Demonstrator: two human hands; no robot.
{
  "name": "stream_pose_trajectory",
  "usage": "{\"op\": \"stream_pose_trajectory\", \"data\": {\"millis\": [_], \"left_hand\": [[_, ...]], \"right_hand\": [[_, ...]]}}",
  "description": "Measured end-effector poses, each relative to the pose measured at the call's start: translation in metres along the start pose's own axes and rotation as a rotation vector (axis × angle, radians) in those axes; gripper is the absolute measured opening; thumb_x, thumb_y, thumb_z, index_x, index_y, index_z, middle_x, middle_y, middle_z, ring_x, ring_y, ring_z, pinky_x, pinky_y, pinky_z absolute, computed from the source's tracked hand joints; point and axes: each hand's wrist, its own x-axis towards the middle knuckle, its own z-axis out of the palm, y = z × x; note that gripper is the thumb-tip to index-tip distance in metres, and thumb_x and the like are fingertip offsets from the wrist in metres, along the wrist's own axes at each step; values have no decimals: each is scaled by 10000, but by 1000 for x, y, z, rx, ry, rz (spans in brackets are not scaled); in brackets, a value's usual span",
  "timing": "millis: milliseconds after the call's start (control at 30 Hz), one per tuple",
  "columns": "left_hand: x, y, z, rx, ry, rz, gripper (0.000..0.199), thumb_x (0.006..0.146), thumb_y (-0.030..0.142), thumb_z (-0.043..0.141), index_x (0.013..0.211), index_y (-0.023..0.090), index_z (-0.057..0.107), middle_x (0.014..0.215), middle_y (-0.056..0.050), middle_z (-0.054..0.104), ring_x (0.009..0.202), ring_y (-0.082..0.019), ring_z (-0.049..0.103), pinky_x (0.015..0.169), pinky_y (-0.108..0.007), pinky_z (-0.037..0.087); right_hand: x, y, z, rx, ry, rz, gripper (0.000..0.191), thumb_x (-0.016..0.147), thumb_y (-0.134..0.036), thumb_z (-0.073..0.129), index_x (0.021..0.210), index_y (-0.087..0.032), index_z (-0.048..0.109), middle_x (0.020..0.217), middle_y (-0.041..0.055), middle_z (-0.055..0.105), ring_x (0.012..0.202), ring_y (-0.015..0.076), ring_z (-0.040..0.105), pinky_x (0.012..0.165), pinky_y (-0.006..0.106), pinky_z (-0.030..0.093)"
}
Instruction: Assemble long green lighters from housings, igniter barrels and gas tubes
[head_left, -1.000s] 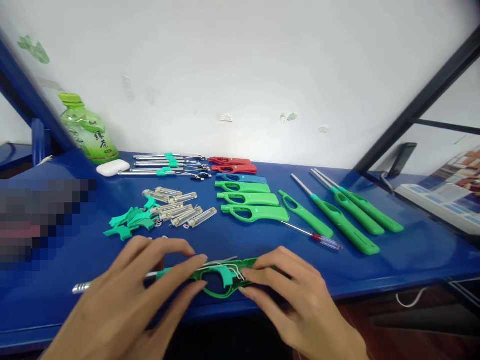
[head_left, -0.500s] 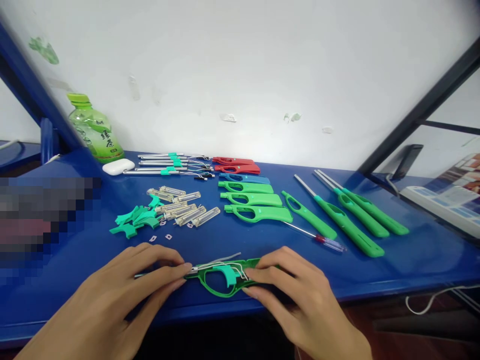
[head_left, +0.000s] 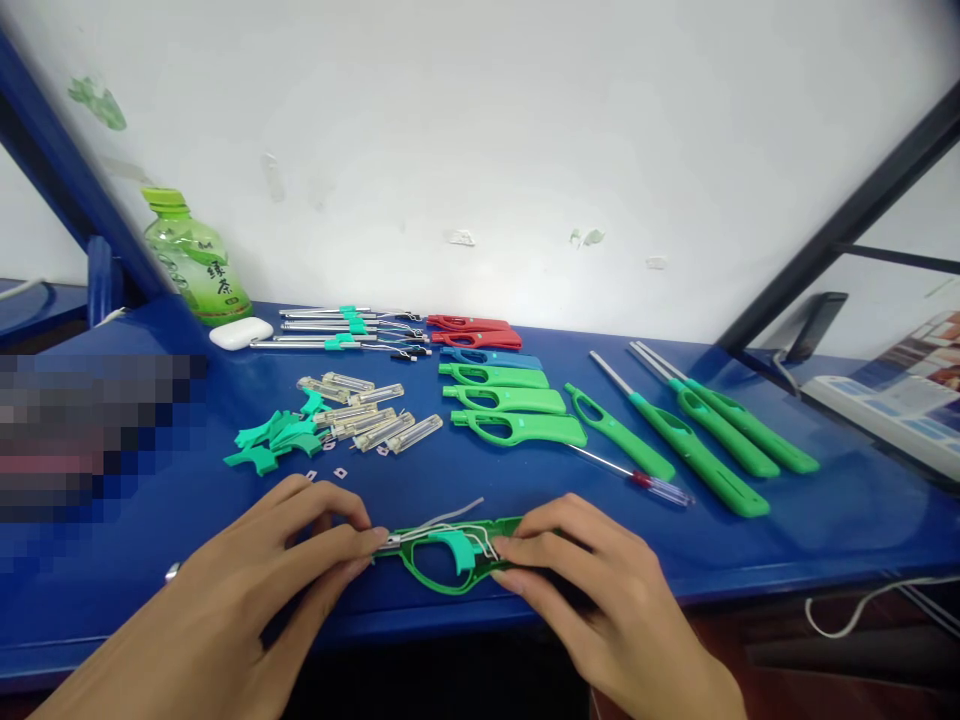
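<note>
My left hand (head_left: 262, 570) is closed in a pinch on the metal tube (head_left: 391, 542) where it meets the narrow left end of an open green lighter shell (head_left: 442, 586). A rod's shiny tip (head_left: 173, 571) shows beyond the back of that hand. Inside the shell sit a teal trigger (head_left: 460, 550) and thin pale wires (head_left: 480, 531); a loose grey tube (head_left: 466, 508) sticks out above. At the shell's wider end, my right hand (head_left: 607, 570) grips it, thumb below and fingertips at the wire ends. Whatever lies under those fingertips is mostly hidden.
Behind my hands lie teal triggers (head_left: 259, 455), clear fuel tanks (head_left: 382, 428), metal rods with wires (head_left: 315, 343), and red, blue and green shells (head_left: 525, 430). A screwdriver (head_left: 664, 490) and long green lighters (head_left: 701, 460) are at right. A tea bottle (head_left: 202, 270) stands back left.
The view has shifted slightly. Both hands keep nearly the same hold on the shell, and the rod's tip now shows left of my left hand.
</note>
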Motion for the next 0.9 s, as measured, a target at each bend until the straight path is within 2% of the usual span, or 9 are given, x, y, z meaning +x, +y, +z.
{"op": "stream_pose_trajectory", "data": {"millis": [100, 233, 433, 533, 667, 900], "left_hand": [[5, 10, 2, 19, 38, -30, 214, 1229, 364, 566, 1141, 309, 753, 1221, 19, 783, 1100, -132, 788, 972, -203, 611], [25, 20, 7, -19, 110, -17, 323, 1238, 414, 553, 991, 297, 725, 1054, 35, 776, 873, -85, 798, 808, -159, 604], [35, 21, 12, -61, 64, -25, 229, 1230, 386, 560, 1187, 338, 780, 1113, 66, 796, 940, -50, 827, 895, -108, 602], [32, 21, 12, -100, 50, -7, 227, 1215, 309, 559, 1197, 353, 781, 1084, 72, 767, 928, -43, 802, 890, -106, 595], [30, 22, 13, -113, 31, -8, 230, 1208, 270, 552, 1233, 349, 766, 1100, 61, 761, 948, -60, 792, 887, -134, 599], [26, 19, 18, -124, 26, -38, 197, 1204, 272, 566, 1239, 342, 747, 1104, 62, 764, 941, -77, 785, 884, -179, 598]], "right_hand": [[0, -1, 0, 5, -5, 8, 247, 1227, -346, 660, 1135, -226, 855, 1002, 23, 839, 866, 151, 820, 827, 264, 666], [0, -1, -1, 34, -23, 22, 179, 1207, -244, 671, 1162, -247, 845, 1035, 2, 845, 891, 141, 815, 850, 244, 663], [9, 0, -7, 46, -66, 116, 245, 1195, -162, 627, 1316, -289, 797, 1230, 3, 820, 1104, 149, 833, 1009, 253, 639], [20, 0, -10, 18, -183, 146, 236, 1215, -203, 608, 1359, -297, 771, 1308, 23, 779, 1115, 177, 833, 977, 320, 640], [33, -1, -6, -1, -335, 165, 206, 1232, -265, 578, 1281, -309, 774, 1304, 20, 734, 1023, 197, 804, 902, 384, 626], [43, -8, 2, 9, -394, 189, 183, 1222, -253, 592, 1248, -305, 765, 1245, -3, 717, 959, 189, 749, 853, 383, 581]]}}
